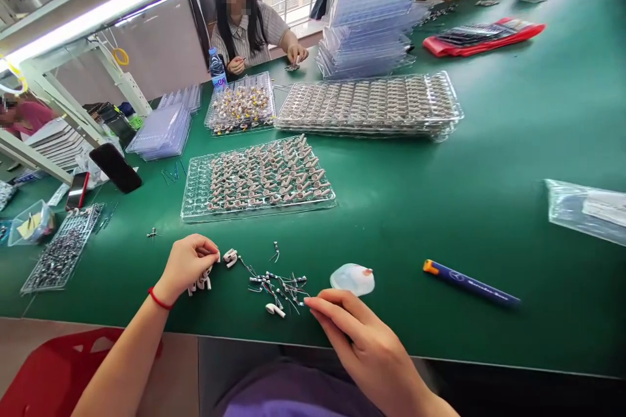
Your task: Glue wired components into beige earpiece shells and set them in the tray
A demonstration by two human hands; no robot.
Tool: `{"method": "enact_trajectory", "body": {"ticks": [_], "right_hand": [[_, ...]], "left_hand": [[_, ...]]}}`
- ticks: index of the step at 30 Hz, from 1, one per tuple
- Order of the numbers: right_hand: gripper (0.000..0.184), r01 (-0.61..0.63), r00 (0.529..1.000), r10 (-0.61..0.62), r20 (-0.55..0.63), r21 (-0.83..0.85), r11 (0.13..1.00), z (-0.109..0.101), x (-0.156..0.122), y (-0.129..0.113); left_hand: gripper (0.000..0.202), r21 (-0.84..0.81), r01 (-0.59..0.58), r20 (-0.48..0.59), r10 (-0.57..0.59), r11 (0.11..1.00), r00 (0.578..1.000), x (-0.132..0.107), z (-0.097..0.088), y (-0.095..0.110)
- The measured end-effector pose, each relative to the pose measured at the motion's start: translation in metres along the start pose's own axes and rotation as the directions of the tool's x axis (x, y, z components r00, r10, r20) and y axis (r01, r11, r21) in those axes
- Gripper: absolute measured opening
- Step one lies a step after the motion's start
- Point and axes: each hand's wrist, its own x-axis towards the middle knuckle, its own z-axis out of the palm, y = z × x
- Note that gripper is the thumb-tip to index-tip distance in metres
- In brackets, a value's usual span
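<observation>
My left hand point(188, 265) rests on the green table point(513, 163), fingers curled round several small white plastic caps point(200, 284); a red string circles its wrist. Two more white caps point(229, 257) lie just right of it. My right hand point(359, 339) lies near the front edge, fingers together and pointing left at a loose pile of small wired parts point(281, 285). One white cap point(274, 309) lies by the fingertips. A clear tray point(257, 176) full of finished capped parts sits beyond the pile.
A small white dish point(353, 279) and a blue pen point(470, 284) lie to the right. Filled trays point(369, 105), a stack of clear trays point(372, 23), a plastic bag point(587, 208), a black phone point(115, 167) and a tray of dark parts point(61, 254) surround. Other people work at the far side.
</observation>
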Motion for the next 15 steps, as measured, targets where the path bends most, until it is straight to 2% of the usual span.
{"method": "enact_trajectory", "body": {"ticks": [4,7,11,15], "right_hand": [[0.020,0.026,1.000,-0.026,-0.017,-0.024,0.999,0.001,-0.003,0.002],[0.017,0.051,0.999,-0.051,-0.017,-0.028,0.998,0.000,-0.003,0.004],[0.015,0.062,0.998,-0.062,0.002,-0.019,0.998,-0.002,-0.003,0.003],[0.017,0.046,0.999,-0.046,-0.006,-0.004,0.999,-0.003,-0.002,0.000]], "left_hand": [[0.007,-0.044,0.016,0.003,-0.016,0.999,1.000,-0.001,0.002,-0.001],[0.003,-0.058,0.012,-0.041,-0.014,0.998,0.999,-0.001,0.002,-0.001],[0.014,-0.105,0.005,-0.107,-0.016,0.994,0.994,-0.003,0.000,0.002],[0.019,-0.207,-0.040,-0.140,0.011,0.977,0.990,-0.018,0.007,0.015]]}}
